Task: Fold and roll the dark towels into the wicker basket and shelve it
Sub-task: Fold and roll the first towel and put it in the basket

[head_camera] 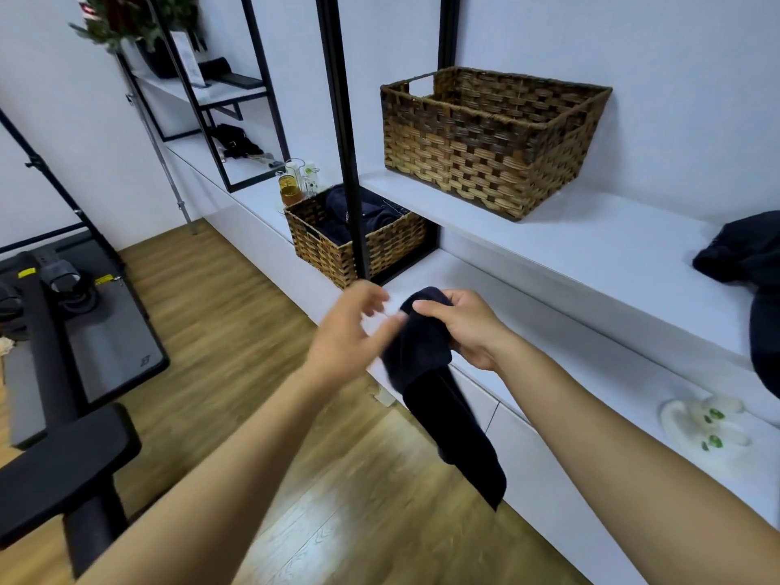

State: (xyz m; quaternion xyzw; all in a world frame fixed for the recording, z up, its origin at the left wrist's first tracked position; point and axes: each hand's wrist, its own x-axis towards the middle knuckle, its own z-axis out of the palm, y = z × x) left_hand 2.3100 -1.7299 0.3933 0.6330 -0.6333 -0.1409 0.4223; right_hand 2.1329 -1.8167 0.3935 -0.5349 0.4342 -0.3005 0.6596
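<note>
My right hand (466, 327) grips the bunched top of a dark towel (439, 386), whose tail hangs down over the front of the white cabinet. Blurred by motion, my left hand (352, 331) is beside the towel with fingers spread, its fingertips at the towel's left edge. A large wicker basket (485, 162) stands on the upper white shelf (591, 242); I cannot see inside it. A smaller wicker basket (358, 247) on the lower ledge holds rolled dark towels. More dark towels (747, 255) lie heaped at the shelf's right end.
A black upright post (350, 162) stands in front of the smaller basket. Glass bottles (295, 183) sit behind that basket. White slippers (705, 424) lie on the lower ledge at right. Black exercise equipment (63, 331) fills the wooden floor at left.
</note>
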